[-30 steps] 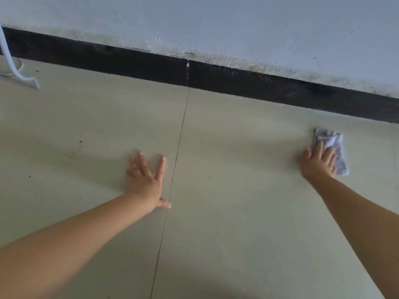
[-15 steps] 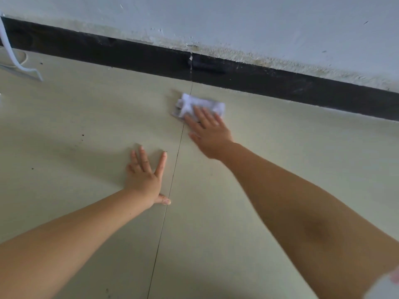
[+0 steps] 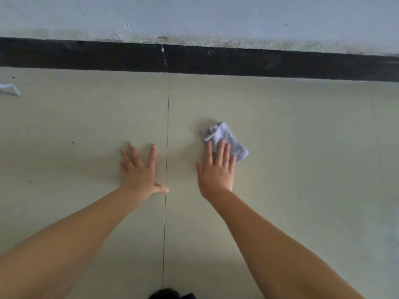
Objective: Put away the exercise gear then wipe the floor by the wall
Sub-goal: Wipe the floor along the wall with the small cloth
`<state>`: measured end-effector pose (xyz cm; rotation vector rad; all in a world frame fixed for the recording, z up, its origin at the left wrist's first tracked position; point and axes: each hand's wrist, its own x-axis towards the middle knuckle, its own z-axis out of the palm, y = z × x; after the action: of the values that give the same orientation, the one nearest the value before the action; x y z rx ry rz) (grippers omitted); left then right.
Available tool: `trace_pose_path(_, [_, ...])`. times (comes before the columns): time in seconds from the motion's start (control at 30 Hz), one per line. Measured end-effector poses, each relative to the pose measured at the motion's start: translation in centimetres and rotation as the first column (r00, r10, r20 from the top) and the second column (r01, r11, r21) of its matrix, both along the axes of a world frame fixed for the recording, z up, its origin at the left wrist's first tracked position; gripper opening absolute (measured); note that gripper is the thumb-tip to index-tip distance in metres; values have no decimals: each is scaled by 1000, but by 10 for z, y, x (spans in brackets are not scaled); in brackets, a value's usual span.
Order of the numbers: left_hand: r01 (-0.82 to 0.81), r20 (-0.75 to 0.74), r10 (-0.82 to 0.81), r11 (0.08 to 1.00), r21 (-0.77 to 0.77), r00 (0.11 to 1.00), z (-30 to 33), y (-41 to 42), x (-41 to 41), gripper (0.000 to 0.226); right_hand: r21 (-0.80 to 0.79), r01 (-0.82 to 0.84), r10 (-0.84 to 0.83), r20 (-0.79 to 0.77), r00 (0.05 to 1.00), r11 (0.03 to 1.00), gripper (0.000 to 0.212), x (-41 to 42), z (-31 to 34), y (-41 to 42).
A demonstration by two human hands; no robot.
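A small folded white cloth (image 3: 224, 138) lies flat on the pale tiled floor (image 3: 302, 147), right of the tile seam. My right hand (image 3: 217, 169) presses its straight fingers onto the cloth's near edge, palm down. My left hand (image 3: 139, 169) rests flat on the floor left of the seam, fingers spread, holding nothing. The black skirting board (image 3: 237, 61) and the white wall (image 3: 216, 16) run across the top of the head view, well beyond both hands.
A white cable or strap end (image 3: 10, 88) lies on the floor at the far left edge. Small dark specks (image 3: 72, 142) dot the left tile. A dark shape (image 3: 170, 294) shows at the bottom edge.
My right hand slid the cloth from the far right to the seam by the skirting, then back toward me, right of the seam. My left hand stayed planted.
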<state>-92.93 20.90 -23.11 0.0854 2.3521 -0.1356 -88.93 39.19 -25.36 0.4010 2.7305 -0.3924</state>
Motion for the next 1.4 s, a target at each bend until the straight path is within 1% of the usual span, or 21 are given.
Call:
trace_pose_path(0.07, [-16, -48, 19, 998, 68, 999, -1, -7, 4, 125, -37, -281, 278, -76, 958, 959, 57, 25, 2, -58])
trace_pose_path(0.17, [-30, -98, 43, 991, 129, 994, -5, -15, 8, 123, -58, -457, 457, -21, 889, 887, 57, 29, 9, -64])
trace_pose_path(0.2, [-42, -103, 56, 989, 139, 993, -7, -17, 10, 126, -69, -443, 445, 27, 895, 894, 58, 27, 9, -46])
trace_pose_path(0.23, [-53, -101, 68, 988, 146, 993, -7, -18, 12, 128, -72, -362, 366, 59, 929, 930, 60, 28, 9, -20])
trace_pose_path(0.33, [-47, -109, 66, 984, 170, 992, -6, -19, 13, 130, 100, 30, -38, 76, 996, 995, 61, 48, 6, 88])
trace_pose_path(0.37, [-46, -104, 64, 985, 167, 993, -5, -18, 11, 130, 113, 170, -182, 104, 978, 979, 62, 55, 11, 129])
trace_pose_path(0.43, [-56, -82, 69, 987, 148, 994, -3, -15, 10, 130, 118, 434, -450, 191, 872, 893, 63, 64, 29, 192])
trace_pose_path(0.5, [-57, -69, 67, 989, 137, 995, -2, -11, 7, 128, 103, 542, -547, 281, 789, 834, 62, 65, 34, 211])
trace_pose_path(0.53, [-63, -60, 71, 989, 136, 996, -2, -10, 5, 125, 99, 529, -534, 284, 797, 843, 62, 65, 28, 199])
trace_pose_path(0.63, [-103, -55, 110, 987, 123, 992, 3, -10, -2, 103, 150, 256, -281, 173, 944, 955, 65, 83, -9, 110])
trace_pose_path(0.7, [-116, -62, 121, 989, 90, 991, 5, -6, -9, 85, 94, 60, -69, 94, 993, 994, 67, 103, -5, 26])
trace_pose_path(0.77, [-165, -72, 171, 982, 87, 983, 6, 0, -11, 70, -84, -165, 178, 177, 968, 983, 65, 126, 14, -52])
trace_pose_path(0.83, [-222, -108, 234, 969, 108, 966, 7, 9, -9, 61, -164, -334, 369, 274, 888, 928, 63, 141, 41, -102])
trace_pose_path(0.93, [-95, -180, 122, 984, 150, 976, 7, 25, -3, 55, -188, -381, 417, 218, 882, 905, 59, 144, 34, -81])
trace_pose_path(0.97, [1, -198, 33, 986, 167, 980, 6, 30, 1, 55, -147, -364, 385, 155, 910, 920, 57, 143, 25, -55])
trace_pose_path(1.03, [165, -204, -126, 968, 189, 971, 3, 39, 12, 55, -29, -186, 187, 14, 982, 982, 58, 146, 18, 10])
trace_pose_path(1.1, [215, -158, -186, 958, 189, 970, 0, 47, 20, 56, 45, 30, -32, 27, 999, 999, 56, 147, 17, 91])
trace_pose_path(1.17, [200, -127, -178, 963, 182, 976, 1, 51, 20, 56, 81, 278, -288, 178, 941, 957, 56, 147, 20, 178])
trace_pose_path(1.27, [254, -137, -235, 957, 140, 962, 2, 52, 13, 54, 158, 560, -582, 248, 775, 813, 54, 141, 28, 240])
trace_pose_path(1.33, [305, -183, -285, 947, 96, 941, 0, 52, 11, 51, 171, 599, -623, 203, 755, 782, 53, 130, 23, 203])
trace_pose_path(1.4, [324, -244, -297, 943, 79, 923, -1, 55, 12, 48, 120, 435, -444, 69, 893, 892, 51, 125, 14, 126])
